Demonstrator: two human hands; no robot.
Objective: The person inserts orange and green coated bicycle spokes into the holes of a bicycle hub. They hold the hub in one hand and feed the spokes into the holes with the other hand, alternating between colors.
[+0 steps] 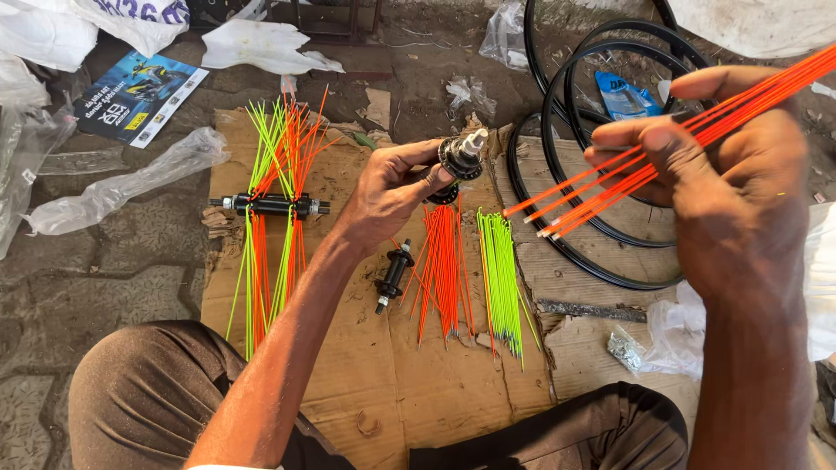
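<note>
My left hand (387,193) grips a black bicycle wheel hub (458,161) with a silver axle end, held upright above the cardboard sheet (348,357). My right hand (714,165) holds a bundle of orange spokes (610,187), their tips pointing left toward the hub and still short of it. Below the hub lie a loose pile of orange spokes (442,270) and a pile of neon green spokes (501,278). A second small black hub (394,275) lies on the cardboard by my forearm.
At the left, a black hub (270,205) laced with green and orange spokes rests on the cardboard. Black wheel rims (592,239) lie at the right. Plastic bags (122,187), a printed leaflet (139,96) and a small bag of metal bits (625,346) lie around. My knees (148,392) frame the cardboard.
</note>
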